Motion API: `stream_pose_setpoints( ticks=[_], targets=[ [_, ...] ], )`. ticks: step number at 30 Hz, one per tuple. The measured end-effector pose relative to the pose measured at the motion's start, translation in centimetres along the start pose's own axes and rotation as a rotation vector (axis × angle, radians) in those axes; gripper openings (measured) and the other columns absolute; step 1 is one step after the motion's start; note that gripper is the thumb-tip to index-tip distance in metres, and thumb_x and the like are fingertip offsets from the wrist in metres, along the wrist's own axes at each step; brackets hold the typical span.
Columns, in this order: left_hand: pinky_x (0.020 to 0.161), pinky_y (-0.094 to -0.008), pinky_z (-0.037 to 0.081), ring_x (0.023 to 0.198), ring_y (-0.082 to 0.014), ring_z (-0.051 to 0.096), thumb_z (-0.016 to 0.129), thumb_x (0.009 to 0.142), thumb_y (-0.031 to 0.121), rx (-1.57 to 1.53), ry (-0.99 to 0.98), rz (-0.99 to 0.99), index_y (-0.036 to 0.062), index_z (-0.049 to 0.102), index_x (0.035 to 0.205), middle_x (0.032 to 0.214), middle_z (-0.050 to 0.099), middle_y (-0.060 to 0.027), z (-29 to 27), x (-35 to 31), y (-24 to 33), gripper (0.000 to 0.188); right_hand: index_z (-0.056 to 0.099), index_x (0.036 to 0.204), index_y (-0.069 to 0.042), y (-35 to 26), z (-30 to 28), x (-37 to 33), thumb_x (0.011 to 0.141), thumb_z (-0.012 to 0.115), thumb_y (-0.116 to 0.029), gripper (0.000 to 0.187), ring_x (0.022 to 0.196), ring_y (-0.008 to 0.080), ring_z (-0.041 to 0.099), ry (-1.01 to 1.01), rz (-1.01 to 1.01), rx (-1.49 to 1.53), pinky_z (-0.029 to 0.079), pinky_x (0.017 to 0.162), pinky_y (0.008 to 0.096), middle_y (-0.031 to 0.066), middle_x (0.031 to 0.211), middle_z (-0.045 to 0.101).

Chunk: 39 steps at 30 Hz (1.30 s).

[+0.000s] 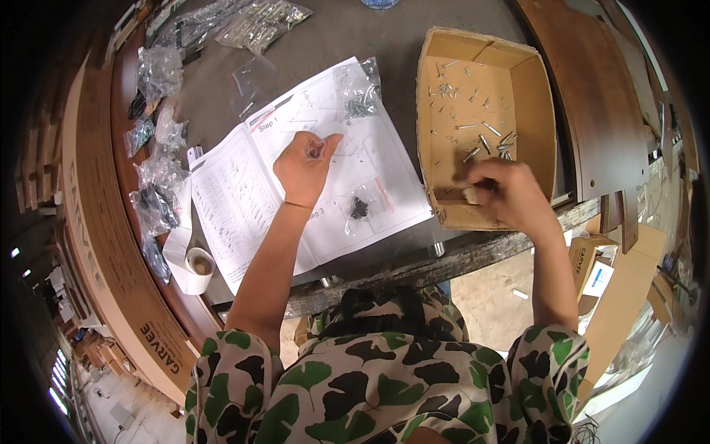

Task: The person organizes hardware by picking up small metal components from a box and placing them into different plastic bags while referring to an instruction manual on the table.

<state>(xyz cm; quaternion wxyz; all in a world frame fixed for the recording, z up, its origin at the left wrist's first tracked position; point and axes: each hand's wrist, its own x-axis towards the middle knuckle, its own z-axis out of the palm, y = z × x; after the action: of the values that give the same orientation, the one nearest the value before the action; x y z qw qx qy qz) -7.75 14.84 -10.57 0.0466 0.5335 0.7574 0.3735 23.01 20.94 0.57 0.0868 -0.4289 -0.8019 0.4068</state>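
Observation:
My left hand [302, 169] is over an open instruction booklet [399, 174], curled closed around what looks like a small clear plastic bag [316, 150]. At the right, my right hand [514, 194] reaches into the near part of a shallow cardboard box [546, 118]. Its fingers are bent together and partly blurred; I cannot make out what they hold. Loose screws [445, 91] and metal pins [485, 143] lie scattered on the box floor. On the booklet rest a clear bag of screws [360, 106] and a clear bag of small black parts [359, 208].
Several plastic hardware bags [160, 74] line the table's left side, with more metal parts in a bag [265, 24] at the back. A white tape roll [198, 262] stands left of the booklet. Brown panels [592, 96] flank the box's right side. A long carton [111, 222] runs along the left.

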Motion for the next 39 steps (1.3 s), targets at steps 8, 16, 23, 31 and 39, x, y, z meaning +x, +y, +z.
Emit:
stream_pose_setpoints(
  ticks=[8, 16, 23, 31, 39],
  targets=[
    [0.047, -0.0260, 0.046, 0.049, -0.0169, 0.060, 0.084, 0.067, 0.026, -0.036, 0.032, 0.040, 0.0072, 0.054, 0.067, 0.057, 0.061, -0.0044, 0.1, 0.0, -0.1, 0.035, 0.064, 0.087, -0.003, 1.2, 2.2, 3.3, 0.071, 0.072, -0.004, 0.018, 0.073, 0.0321, 0.065, -0.235, -0.040, -0.128, 0.050, 0.067, 0.0363, 0.0166, 0.077, 0.065],
    [0.050, -0.0249, 0.047, 0.052, -0.0143, 0.060, 0.084, 0.069, 0.023, -0.059, 0.004, 0.027, 0.0046, 0.055, 0.070, 0.060, 0.062, -0.0062, -0.1, -0.1, -0.1, 0.035, 0.067, 0.090, -0.006, 1.2, 2.8, 4.6, 0.075, 0.067, -0.007, 0.015, 0.079, 0.0355, 0.064, -0.244, -0.152, -0.142, 0.051, 0.073, 0.0398, 0.0169, 0.082, 0.065],
    [0.051, -0.0239, 0.048, 0.053, -0.0127, 0.060, 0.084, 0.071, 0.022, -0.056, -0.014, 0.035, 0.0034, 0.056, 0.072, 0.061, 0.063, -0.0070, -0.1, -0.1, -0.2, 0.034, 0.064, 0.093, -0.003, 2.7, 2.2, 6.7, 0.080, 0.063, -0.004, 0.014, 0.081, 0.0348, 0.065, 0.164, -0.095, -0.010, 0.052, 0.070, 0.0370, 0.0176, 0.091, 0.066],
    [0.046, -0.0276, 0.045, 0.049, -0.0189, 0.059, 0.084, 0.068, 0.026, -0.054, 0.038, 0.054, 0.0080, 0.053, 0.066, 0.056, 0.060, -0.0042, 0.0, -0.1, -0.1, 0.035, 0.062, 0.085, -0.001, 2.8, -1.6, 2.1, 0.074, 0.068, -0.001, 0.012, 0.070, 0.0246, 0.064, -0.166, 0.025, -0.051, 0.049, 0.066, 0.0335, 0.0148, 0.077, 0.065],
    [0.053, -0.0236, 0.048, 0.055, -0.0131, 0.062, 0.083, 0.071, 0.026, -0.033, -0.012, 0.028, 0.0047, 0.056, 0.074, 0.062, 0.064, -0.0061, -0.1, -0.1, -0.1, 0.035, 0.062, 0.081, 0.000, 3.5, -0.2, 2.4, 0.069, 0.069, 0.001, 0.015, 0.078, 0.0332, 0.064, -0.250, 0.047, -0.091, 0.049, 0.070, 0.0372, 0.0176, 0.079, 0.065]
  ],
)
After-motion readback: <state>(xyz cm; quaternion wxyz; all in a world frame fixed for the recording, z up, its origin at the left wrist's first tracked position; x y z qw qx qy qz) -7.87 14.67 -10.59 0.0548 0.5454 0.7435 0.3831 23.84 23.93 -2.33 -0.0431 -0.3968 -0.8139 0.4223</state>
